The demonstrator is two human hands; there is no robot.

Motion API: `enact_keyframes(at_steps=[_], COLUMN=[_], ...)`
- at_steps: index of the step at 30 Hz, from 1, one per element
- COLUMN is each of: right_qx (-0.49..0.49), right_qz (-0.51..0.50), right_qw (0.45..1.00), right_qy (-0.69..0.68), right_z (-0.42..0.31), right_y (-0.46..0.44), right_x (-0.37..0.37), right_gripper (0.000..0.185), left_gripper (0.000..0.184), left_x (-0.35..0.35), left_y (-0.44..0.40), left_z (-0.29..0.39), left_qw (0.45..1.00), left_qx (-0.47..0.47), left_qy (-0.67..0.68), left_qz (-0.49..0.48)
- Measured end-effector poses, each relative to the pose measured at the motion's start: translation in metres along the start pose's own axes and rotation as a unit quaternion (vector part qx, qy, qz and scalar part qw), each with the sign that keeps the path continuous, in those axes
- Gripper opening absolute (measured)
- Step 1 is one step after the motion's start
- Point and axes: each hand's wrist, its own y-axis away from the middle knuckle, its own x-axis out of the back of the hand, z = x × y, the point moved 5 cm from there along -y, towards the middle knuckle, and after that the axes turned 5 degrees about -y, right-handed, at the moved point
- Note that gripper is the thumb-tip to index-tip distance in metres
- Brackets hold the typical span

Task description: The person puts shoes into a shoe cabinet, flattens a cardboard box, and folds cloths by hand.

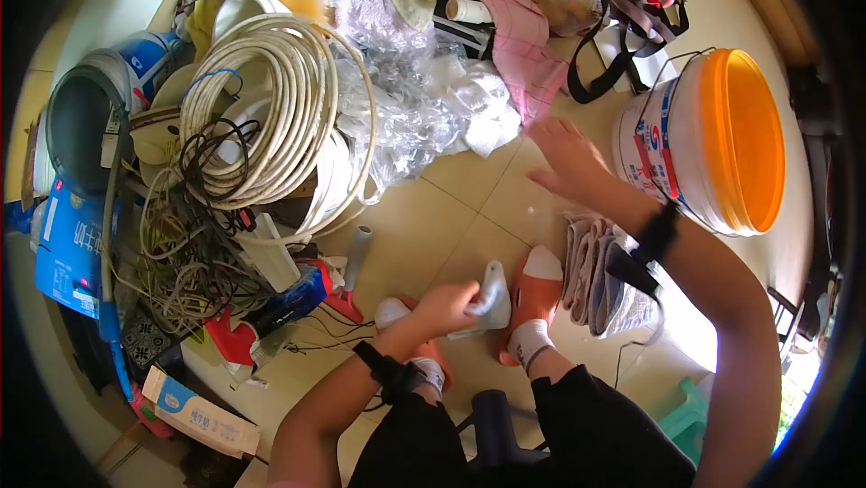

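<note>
My left hand [444,309] is closed on a small whitish crumpled cloth [492,297], held low between my feet. What the cloth is exactly I cannot make out. My right hand [570,156] reaches forward with fingers stretched out and thumb apart, holding nothing. Its fingertips are at the lower end of a pink checked cloth [528,32]; whether they touch it I cannot tell. Crumpled clear plastic [406,114] lies to the left of that hand. Beneath my right forearm stands a folded striped grey cloth [600,280].
A white bucket [663,141] with an orange inside lies tipped at the right. Coiled white hose [298,109] and tangled cables [180,262] fill the left, beside a blue carton [68,249]. Black straps [595,73] lie at the back; a green stool [687,411] stands lower right.
</note>
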Motion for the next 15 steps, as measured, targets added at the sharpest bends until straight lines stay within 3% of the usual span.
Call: enact_keyframes(at_steps=[1, 3, 5, 7, 8, 9, 10, 11, 12, 13, 15], right_qx=[-0.02, -0.071, -0.1, -0.129, -0.098, -0.064, -0.111, -0.158, -0.159, -0.157, -0.157], right_qz=[0.025, 0.096, 0.08, 0.059, 0.079, 0.098, 0.059, 0.017, 0.026, 0.035, 0.057], right_qw=[0.999, 0.993, 0.992, 0.99, 0.982, 0.949, 0.911, 0.858, 0.803, 0.74, 0.674], right_qy=[-0.016, 0.007, 0.012, 0.019, -0.14, -0.294, -0.394, -0.488, -0.574, -0.653, -0.719], right_z=[0.004, -0.002, 0.004, 0.008, 0.015, 0.021, 0.019, 0.011, 0.003, -0.008, -0.042], right_y=[-0.029, -0.073, -0.097, -0.092, -0.083, -0.075, -0.062, -0.043, -0.025, -0.007, 0.022], right_x=[-0.015, -0.033, -0.042, -0.05, -0.041, -0.031, -0.02, -0.003, 0.015, 0.034, 0.084], right_gripper=[0.061, 0.057, 0.053, 0.049, 0.044, 0.038, 0.035, 0.032, 0.032, 0.031, 0.035], left_gripper=[0.052, 0.054, 0.056, 0.059, 0.051, 0.051, 0.046, 0.041, 0.032, 0.032, 0.029], left_x=[-0.005, -0.008, -0.008, 0.006, 0.033, 0.046, 0.054, 0.057, 0.063, 0.073, 0.108], left_y=[0.003, 0.006, 0.011, 0.018, 0.02, 0.02, 0.022, 0.022, 0.02, 0.019, 0.02], left_z=[0.008, 0.009, 0.001, -0.015, -0.008, -0.006, -0.011, -0.015, -0.018, -0.014, 0.004], left_qw=[0.984, 0.975, 0.963, 0.994, 0.993, 0.992, 0.965, 0.891, 0.844, 0.844, 0.825], left_qx=[-0.018, -0.032, -0.042, 0.001, 0.008, 0.005, 0.027, 0.048, 0.061, 0.058, -0.008], left_qy=[0.159, 0.212, 0.263, 0.048, 0.008, 0.007, 0.227, 0.436, 0.517, 0.517, 0.526], left_qz=[-0.08, -0.062, -0.046, 0.102, 0.117, 0.123, 0.125, 0.119, 0.131, 0.13, 0.209])
